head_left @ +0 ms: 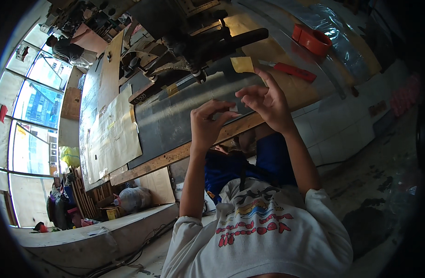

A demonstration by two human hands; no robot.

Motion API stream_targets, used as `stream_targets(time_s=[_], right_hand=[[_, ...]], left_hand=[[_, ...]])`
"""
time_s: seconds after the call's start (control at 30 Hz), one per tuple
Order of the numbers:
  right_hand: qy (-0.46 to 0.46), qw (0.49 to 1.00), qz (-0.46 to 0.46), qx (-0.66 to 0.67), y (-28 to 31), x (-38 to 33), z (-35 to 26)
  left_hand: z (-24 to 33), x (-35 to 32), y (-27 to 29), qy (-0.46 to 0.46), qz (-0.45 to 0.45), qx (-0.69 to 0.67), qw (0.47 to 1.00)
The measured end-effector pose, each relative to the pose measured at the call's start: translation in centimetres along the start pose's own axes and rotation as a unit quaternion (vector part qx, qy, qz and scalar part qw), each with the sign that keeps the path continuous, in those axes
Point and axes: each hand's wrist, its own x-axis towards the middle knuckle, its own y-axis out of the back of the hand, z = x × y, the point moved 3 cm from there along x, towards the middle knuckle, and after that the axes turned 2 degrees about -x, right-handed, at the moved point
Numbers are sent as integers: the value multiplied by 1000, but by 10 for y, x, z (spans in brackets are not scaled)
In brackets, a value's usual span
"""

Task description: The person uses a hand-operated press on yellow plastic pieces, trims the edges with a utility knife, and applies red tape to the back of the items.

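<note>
Left hand (206,121) pinching a little pale bit (233,109), right hand (271,103) loosely spread, yellow piece (241,65) at its 11 o'clock.

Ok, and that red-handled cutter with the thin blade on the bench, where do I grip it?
Probably by the middle of its long red handle, coming from the near right with the right hand. The handle lies flat and the thin grey blade points left, so that should keep the hand behind the blade.
</note>
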Motion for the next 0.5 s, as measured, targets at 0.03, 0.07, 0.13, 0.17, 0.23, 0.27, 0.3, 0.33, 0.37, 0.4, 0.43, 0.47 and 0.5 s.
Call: stream_targets(time_s=[0.03, 0.07, 0.13, 0.17, 0.23, 0.27, 0.3, 0.33, 0.37, 0.4, 0.43, 0.47, 0.5], right_hand=[[-17, 1000, -7, 19, -3, -1, -2], [-25, 999, -18, 43, -7, -2, -3], [-49, 998, -15, 29, -11, -2, -4], [-61, 998, -17, 19, -12, -3, -4], [-82, 996, -28, 21, -14, -3, -2], [-109, 993, -38, 22, -16, -4, 0], [-101, 994, -40, 23, -17, -4, 0], [-109, 993, -37, 40, -18, -4, 2], [-115, 991, -38, 60, -19, -4, 3], [-117, 991, -34, 55, -20, -4, 5], [-111, 993, -23, 32, -20, -4, 6], [-105, 994, -12, 8, -21, -4, 8], [-105, 994, -13, 8, -21, -4, 10]], left_hand=[[2, -1, -1, -17, 11, 27, 999], [1, -2, -2, -4, 6, 31, 999], [2, -2, -2, -26, 35, 14, 999], [1, -3, -1, -25, 35, 14, 999], [2, -4, 0, -71, 59, 31, 995], [1, -4, 0, -65, 58, 32, 996], [1, -4, 0, -68, 57, 38, 995], [0, -4, 1, -76, 59, 42, 994], [0, -3, 1, -72, 57, 45, 995], [-1, -3, 2, -69, 54, 54, 995], [-1, -3, 2, -65, 51, 63, 995], [0, -3, 4, -66, 51, 63, 994], [1, -1, 6, -79, 32, 100, 991]])
